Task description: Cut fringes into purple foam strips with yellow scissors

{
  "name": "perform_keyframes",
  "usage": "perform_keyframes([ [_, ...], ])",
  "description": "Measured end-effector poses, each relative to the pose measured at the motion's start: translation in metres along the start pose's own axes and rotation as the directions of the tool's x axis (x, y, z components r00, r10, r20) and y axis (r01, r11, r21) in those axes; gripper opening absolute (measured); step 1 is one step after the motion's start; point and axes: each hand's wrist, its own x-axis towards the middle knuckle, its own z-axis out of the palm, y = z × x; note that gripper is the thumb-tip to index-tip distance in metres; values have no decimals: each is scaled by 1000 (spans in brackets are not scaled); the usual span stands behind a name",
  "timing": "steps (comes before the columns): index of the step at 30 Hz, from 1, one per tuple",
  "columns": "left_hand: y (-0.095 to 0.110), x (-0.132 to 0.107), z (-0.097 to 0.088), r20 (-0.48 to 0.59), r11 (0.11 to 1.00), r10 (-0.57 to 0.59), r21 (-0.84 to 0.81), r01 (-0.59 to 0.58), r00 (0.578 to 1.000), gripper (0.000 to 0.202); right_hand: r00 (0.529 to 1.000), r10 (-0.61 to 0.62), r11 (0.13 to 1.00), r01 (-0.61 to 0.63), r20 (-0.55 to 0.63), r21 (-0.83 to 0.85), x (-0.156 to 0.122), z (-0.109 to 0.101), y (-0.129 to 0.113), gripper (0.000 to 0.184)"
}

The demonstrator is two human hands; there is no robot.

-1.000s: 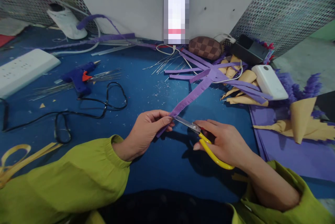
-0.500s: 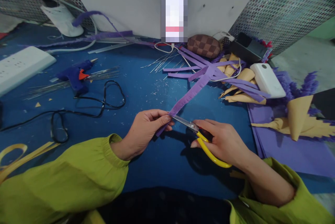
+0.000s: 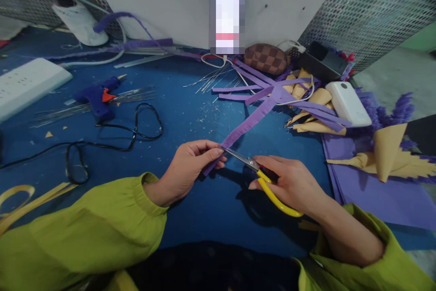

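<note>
Between thumb and fingers, my left hand (image 3: 194,168) pinches a purple paper strip (image 3: 250,120) near its lower end. A short tail of the strip hangs below the thumb. The strip's edge shows fine cuts, and its far part runs up to other purple strips (image 3: 304,107). My right hand (image 3: 288,184) is wrapped around the yellow handles of a pair of scissors (image 3: 252,164). The scissor blades point left and touch the strip right at my left fingertips. How far apart the blades are is hard to make out.
A blue glue gun (image 3: 98,98) with a black cord (image 3: 136,134) lies left, near a white power strip (image 3: 30,84). Thin wires (image 3: 213,80), a checkered pouch (image 3: 265,59) and a phone (image 3: 227,14) are at the back. Purple sheets (image 3: 378,200) and a white power bank (image 3: 349,105) lie right.
Both hands, the strip and the scissors stay in nearly the same place. The view has shifted very slightly.
</note>
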Motion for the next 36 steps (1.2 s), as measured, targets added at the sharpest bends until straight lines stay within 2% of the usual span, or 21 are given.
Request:
perform_keyframes([
  [5,0,0,0,-23,1000,12,-21,-13,1000,19,1000,4,1000,-4,15,13,0,0,0,54],
  [13,2,0,-3,58,997,-32,-71,36,998,14,996,29,990,-40,83,135,2,-4,-2,45],
  [19,1,0,-2,43,999,-18,-33,19,999,16,996,47,996,-53,72,78,1,-1,-1,48],
  [27,-2,2,-4,21,999,-2,-52,3,1000,16,1000,20,998,-20,-9,-58,2,1,-2,56],
  [36,0,1,-2,36,999,-21,-47,23,999,16,1000,-8,998,7,-10,-59,1,3,-2,56],
])
